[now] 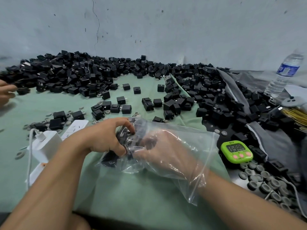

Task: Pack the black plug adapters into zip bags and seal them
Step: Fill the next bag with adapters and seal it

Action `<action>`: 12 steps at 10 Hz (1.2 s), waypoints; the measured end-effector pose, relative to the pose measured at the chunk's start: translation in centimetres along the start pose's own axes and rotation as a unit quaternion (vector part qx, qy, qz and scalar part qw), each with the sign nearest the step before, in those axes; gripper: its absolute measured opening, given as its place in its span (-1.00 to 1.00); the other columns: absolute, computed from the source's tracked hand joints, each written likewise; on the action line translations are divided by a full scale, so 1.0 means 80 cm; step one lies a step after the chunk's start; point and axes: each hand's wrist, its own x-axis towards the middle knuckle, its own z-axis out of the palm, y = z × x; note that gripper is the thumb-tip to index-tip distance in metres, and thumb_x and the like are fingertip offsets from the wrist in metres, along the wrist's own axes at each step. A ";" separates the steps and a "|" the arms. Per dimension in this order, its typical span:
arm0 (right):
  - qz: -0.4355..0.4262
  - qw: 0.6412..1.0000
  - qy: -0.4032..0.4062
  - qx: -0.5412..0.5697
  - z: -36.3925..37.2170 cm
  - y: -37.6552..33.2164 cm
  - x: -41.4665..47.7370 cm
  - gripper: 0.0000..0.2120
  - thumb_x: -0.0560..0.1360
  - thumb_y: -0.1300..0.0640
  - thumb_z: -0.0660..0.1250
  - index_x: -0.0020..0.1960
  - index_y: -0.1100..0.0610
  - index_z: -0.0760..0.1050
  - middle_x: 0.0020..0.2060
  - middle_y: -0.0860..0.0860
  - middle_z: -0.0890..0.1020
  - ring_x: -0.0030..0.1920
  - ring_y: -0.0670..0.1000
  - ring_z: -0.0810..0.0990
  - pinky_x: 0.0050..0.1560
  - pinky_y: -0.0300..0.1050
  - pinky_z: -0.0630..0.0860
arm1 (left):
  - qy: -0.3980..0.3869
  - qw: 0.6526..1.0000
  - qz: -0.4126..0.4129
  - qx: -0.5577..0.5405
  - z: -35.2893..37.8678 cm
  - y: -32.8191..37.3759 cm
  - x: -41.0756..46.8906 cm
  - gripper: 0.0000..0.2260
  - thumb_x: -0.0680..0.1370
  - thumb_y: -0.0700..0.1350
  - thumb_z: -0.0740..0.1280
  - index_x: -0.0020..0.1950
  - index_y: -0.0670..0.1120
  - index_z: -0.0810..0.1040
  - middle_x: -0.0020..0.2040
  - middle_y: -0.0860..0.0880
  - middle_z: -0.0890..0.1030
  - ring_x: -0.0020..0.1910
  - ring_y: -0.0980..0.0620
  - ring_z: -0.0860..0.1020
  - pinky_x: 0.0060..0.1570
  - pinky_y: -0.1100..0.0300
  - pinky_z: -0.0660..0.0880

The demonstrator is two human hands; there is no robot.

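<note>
- Risk 1: the zip bag is unsealed, w/ its mouth round my R wrist. Pulling the R hand out fast could drag adapters out w/ it.
- Risk 2: the adapters in bag have prongs. Squeezing too hard w/ the L hand could snag or pierce the thin film.
- Risk 3: film is bunched under both hands. A fold caught in the zip track would give an incomplete seal.
- Risk 4: grey rings lie just beyond the L fingers. One swept in = wrong contents.
- L hand: outside the bag, palm down, fingers curled, pinching film + adapters through it.
- R hand: inside the bag to the wrist, palm down, fingers toward the L hand. Through the plastic I can't tell if it's grasping an adapter or released.
- Main pile: well beyond both hands, by the wall.
</note>
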 end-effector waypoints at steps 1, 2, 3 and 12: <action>-0.047 0.997 0.023 -0.060 0.006 -0.002 -0.006 -0.77 0.40 -0.20 0.50 -0.15 -0.05 0.61 -0.18 -0.39 0.59 -0.24 -0.36 0.58 -0.33 -0.38 0.51 | 0.000 1.000 -0.002 0.000 0.001 0.002 -0.002 -0.39 0.22 -0.23 0.64 0.10 0.28 0.54 0.23 0.07 0.61 -0.10 0.01 0.66 -0.21 0.11 0.60; -0.037 0.993 0.041 -0.100 0.015 0.000 -0.004 -0.69 0.40 -0.29 0.48 -0.12 -0.07 0.59 -0.23 -0.25 0.60 -0.24 -0.24 0.59 -0.17 -0.25 0.55 | 0.002 1.000 -0.003 0.010 0.001 0.001 -0.001 -0.40 0.21 -0.21 0.65 0.09 0.27 0.54 0.09 0.11 0.64 -0.17 0.10 0.63 -0.34 0.29 0.45; -0.035 0.993 0.046 -0.106 0.015 0.003 -0.002 -0.78 0.48 -0.21 0.44 -0.10 -0.07 0.61 -0.12 -0.27 0.61 -0.13 -0.26 0.57 -0.12 -0.29 0.46 | 0.001 1.000 -0.005 0.013 0.000 -0.001 0.000 -0.38 0.20 -0.22 0.65 0.10 0.26 0.54 0.10 0.10 0.63 -0.15 0.09 0.63 -0.35 0.31 0.44; -0.080 0.995 -0.054 -0.028 -0.008 0.005 -0.003 -0.85 0.58 0.01 0.32 -0.03 -0.06 0.68 -0.10 -0.22 0.70 -0.09 -0.22 0.67 -0.01 -0.11 0.66 | -0.047 0.998 0.047 0.017 0.011 0.002 0.007 0.08 0.25 -0.23 0.56 0.58 0.36 0.10 0.44 0.35 0.20 0.04 0.22 0.54 -0.29 0.39 0.51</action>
